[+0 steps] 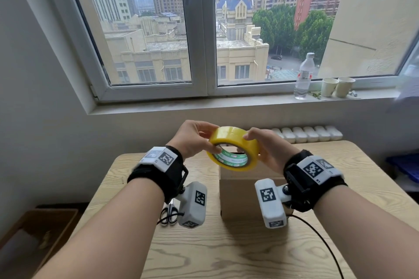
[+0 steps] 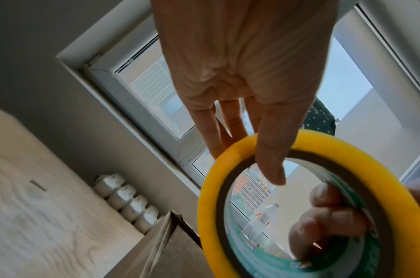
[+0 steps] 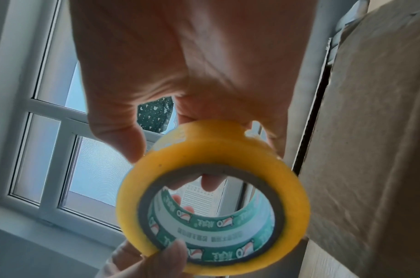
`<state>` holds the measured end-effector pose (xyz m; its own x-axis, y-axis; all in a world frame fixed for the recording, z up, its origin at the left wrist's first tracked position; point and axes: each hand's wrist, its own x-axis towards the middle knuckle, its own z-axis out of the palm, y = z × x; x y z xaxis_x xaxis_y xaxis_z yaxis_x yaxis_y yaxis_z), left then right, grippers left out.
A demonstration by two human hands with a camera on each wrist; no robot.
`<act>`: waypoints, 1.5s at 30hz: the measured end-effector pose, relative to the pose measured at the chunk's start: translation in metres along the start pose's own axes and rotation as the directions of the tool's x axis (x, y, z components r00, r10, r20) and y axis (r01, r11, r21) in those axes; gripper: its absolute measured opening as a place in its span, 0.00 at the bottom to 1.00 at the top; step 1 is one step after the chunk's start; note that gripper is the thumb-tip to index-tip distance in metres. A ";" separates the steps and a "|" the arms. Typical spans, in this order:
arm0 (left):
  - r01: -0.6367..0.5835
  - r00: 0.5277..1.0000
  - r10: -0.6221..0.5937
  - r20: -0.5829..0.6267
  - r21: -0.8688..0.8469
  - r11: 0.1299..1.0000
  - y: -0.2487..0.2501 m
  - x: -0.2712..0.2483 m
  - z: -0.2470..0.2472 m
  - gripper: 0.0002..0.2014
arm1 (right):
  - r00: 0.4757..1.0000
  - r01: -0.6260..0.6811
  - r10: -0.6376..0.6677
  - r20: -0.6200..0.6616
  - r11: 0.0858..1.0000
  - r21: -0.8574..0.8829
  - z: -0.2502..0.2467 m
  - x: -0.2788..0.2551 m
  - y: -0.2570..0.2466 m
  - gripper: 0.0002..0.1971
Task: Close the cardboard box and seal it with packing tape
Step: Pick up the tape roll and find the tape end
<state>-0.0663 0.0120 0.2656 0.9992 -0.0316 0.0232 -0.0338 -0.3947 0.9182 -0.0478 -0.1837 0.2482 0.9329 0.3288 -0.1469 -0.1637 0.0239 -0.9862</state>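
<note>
A yellow roll of packing tape [image 1: 233, 148] with a green printed core is held in the air by both hands, just above the brown cardboard box [image 1: 240, 197] on the wooden table [image 1: 226, 251]. My left hand [image 1: 213, 139] grips its left side, thumb across the rim and fingers behind. My right hand [image 1: 246, 142] grips its right side. In the left wrist view my left hand [image 2: 247, 163] holds the tape [image 2: 209, 188] and right-hand fingers [image 2: 328, 216] curl inside the core. In the right wrist view my right hand [image 3: 171, 167] pinches the tape [image 3: 297, 197]; the box [image 3: 371, 131] shows a narrow dark gap at its flaps.
Black-handled scissors [image 1: 169, 213] lie on the table left of the box. A black cable [image 1: 322, 240] runs off to the right. On the windowsill stand a water bottle [image 1: 303, 76] and two paper cups [image 1: 337, 87]. A radiator [image 1: 306, 133] sits behind the table.
</note>
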 end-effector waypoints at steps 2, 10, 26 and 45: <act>0.003 1.000 -0.003 -0.002 0.054 0.999 0.003 0.002 -0.001 0.24 | 1.000 0.001 -0.001 0.002 1.000 0.014 -0.001 0.001 0.000 0.10; -0.298 0.952 0.246 0.181 0.728 0.618 0.041 0.008 0.023 0.25 | 0.998 0.019 -0.022 -0.066 0.998 -0.052 0.000 0.009 0.005 0.13; -0.048 0.994 0.036 0.102 0.115 0.992 0.016 0.019 0.003 0.24 | 1.000 0.011 -0.010 -0.016 0.998 0.065 -0.023 0.013 0.004 0.13; -0.311 0.946 0.283 0.155 0.676 0.668 0.039 0.034 0.026 0.24 | 0.993 0.008 -0.022 -0.119 0.994 -0.112 -0.020 0.025 -0.001 0.13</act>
<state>-0.0338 -0.0279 0.2917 0.9331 -0.2842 0.2203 -0.3464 -0.8746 0.3391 -0.0183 -0.1946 0.2439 0.9677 0.2139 -0.1336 -0.1191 -0.0795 -0.9897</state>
